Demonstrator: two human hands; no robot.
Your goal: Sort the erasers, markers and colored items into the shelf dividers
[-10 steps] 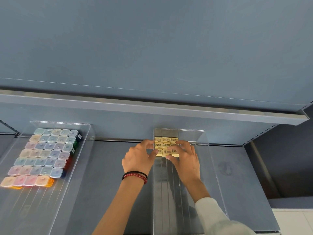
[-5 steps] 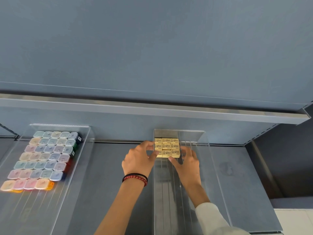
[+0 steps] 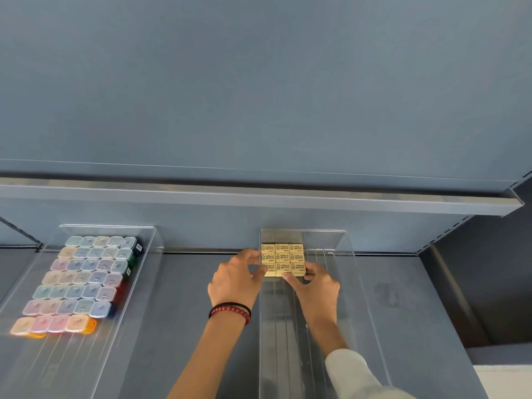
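A block of several yellow erasers (image 3: 283, 257) lies in rows at the far end of a clear acrylic divider tray (image 3: 357, 298) on the shelf. My left hand (image 3: 234, 285) holds the block's left side from outside the tray wall, thumb at its near left corner. My right hand (image 3: 315, 286) is inside the tray, thumb and fingers curled round the near right corner of the block. A second clear tray (image 3: 138, 283) at left holds rows of small colored items with clear caps (image 3: 83, 280).
A grey shelf board (image 3: 259, 197) overhangs the trays close above. The dark shelf surface (image 3: 184, 298) lies between the two trays. The shelf's side wall (image 3: 460, 283) stands to the right.
My right hand has slid back off the top of the erasers to their near right corner. The left hand has stayed at the left side. The eraser block is squarer.
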